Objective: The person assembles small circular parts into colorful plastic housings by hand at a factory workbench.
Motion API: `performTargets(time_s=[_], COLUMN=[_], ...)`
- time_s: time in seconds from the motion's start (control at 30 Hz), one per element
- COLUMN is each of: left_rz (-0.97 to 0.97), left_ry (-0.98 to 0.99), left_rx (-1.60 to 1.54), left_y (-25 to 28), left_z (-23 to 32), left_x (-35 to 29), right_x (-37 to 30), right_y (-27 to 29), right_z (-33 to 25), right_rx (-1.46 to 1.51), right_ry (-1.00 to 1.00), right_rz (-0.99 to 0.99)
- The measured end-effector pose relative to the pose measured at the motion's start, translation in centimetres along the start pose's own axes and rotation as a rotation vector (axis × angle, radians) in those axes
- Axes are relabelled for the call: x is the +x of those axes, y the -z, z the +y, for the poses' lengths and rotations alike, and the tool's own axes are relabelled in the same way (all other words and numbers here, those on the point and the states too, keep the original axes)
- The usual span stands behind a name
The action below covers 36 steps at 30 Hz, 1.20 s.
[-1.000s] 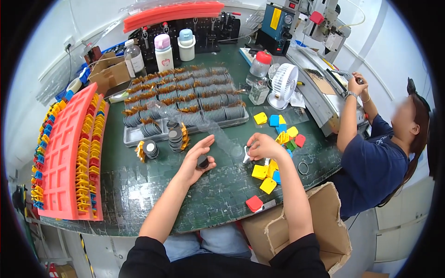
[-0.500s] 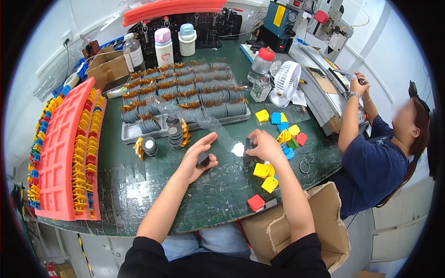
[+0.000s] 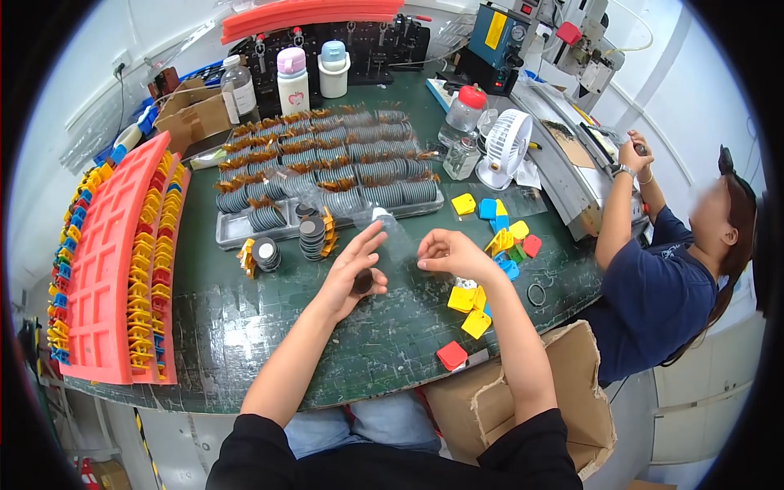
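Nearest, open cardboard box (image 3: 567, 384) at the table (image 3: 237, 343) edge, lower right. Red tile (image 3: 452, 355) close to that edge, yellow tiles (image 3: 469, 302) just beyond it, right forearm beside them. Left hand (image 3: 349, 276) above table, grip clamped on a dark round disc (image 3: 363, 282), which sits low in the hand between thumb side and fingers; upper fingers stretched out. Right hand (image 3: 453, 255) across from it, well apart from the disc, thumb and index curled toward each other; cannot tell if the grip's tips meet or pinch anything. Clear plastic strip (image 3: 398, 239) lies between and beyond the hands. Thin ring (image 3: 536, 295) on table, right of the right forearm. Past the left hand: two disc stacks (image 3: 312, 237), orange tabs at their sides. Far left, tilted red grid board (image 3: 100, 302), rows of coloured clips (image 3: 140, 306) along it. Right side, mixed blue, yellow, red, green tiles in a loose cluster beyond the right hand. Behind the stacks, clear tray (image 3: 233, 237) with rows of grey discs (image 3: 398, 194). White fan (image 3: 508, 147) and red-lidded jar (image 3: 463, 114) right of tray. Co-worker (image 3: 661, 278) at right, hands near a machine (image 3: 563, 163). Back: two lidded bottles (image 3: 293, 86), red foam strip (image 3: 314, 20), blue control box (image 3: 494, 45).
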<state>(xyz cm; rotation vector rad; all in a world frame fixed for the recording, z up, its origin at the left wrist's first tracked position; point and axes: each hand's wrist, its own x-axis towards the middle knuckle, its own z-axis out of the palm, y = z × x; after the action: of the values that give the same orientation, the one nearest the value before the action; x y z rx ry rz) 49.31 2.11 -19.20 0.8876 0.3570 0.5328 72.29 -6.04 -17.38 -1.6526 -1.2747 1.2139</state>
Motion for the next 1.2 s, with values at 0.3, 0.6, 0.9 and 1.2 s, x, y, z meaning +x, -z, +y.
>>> performTargets(time_s=[0.3, 0.6, 0.9, 1.2], left_rz=[0.165, -0.006, 0.046, -0.068], left_ry=[-0.205, -0.291, 0.132, 0.254], left_rx=[0.12, 0.292, 0.54, 0.071], left_y=[-0.8, -2.0, -2.3, 1.0], left_z=[3.7, 9.7, 7.3, 0.7], left_x=[0.1, 1.2, 0.0, -1.8], right_x=[-1.3, -1.4, 0.6, 0.8], right_y=[0.9, -0.2, -2.6, -3.6], right_z=[-1.4, -2.3, 0.6, 0.2], right_rx=[0.211, 0.335, 0.567, 0.535], right_ry=[0.132, 0.149, -0.013, -0.039], right_rz=[-0.278, -0.209, 0.08, -0.048])
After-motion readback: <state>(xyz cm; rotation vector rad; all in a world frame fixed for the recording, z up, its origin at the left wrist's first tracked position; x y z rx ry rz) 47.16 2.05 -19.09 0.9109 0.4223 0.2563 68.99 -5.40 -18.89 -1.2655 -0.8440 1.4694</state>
